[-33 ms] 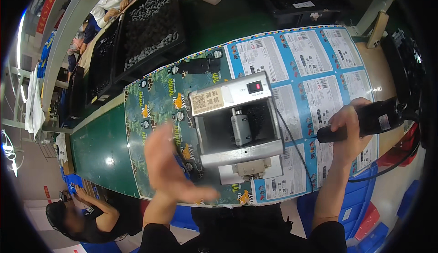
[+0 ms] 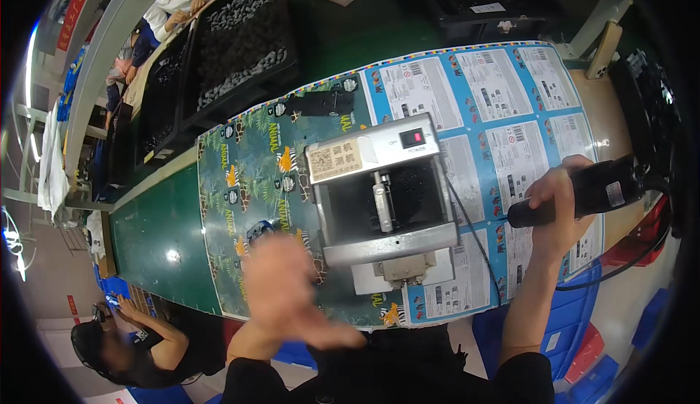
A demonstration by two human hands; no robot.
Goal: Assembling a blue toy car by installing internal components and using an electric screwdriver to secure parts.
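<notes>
The desk (image 2: 157, 236) is covered by glossy printed sheets (image 2: 503, 105), with black trays (image 2: 240, 47) of small dark parts at its far edge. At its centre a grey metal box-shaped machine (image 2: 383, 192) with a tan label stands open-topped. A black cylindrical tool (image 2: 590, 189) is grasped by the right hand (image 2: 558, 211) just beside it, while the blurred left hand (image 2: 288, 291) is spread open, empty.

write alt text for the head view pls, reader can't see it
A person's right hand grips a black handheld tool beside a grey metal box machine on a printed-sheet-covered workbench. The left hand, blurred, is open and empty.
</notes>
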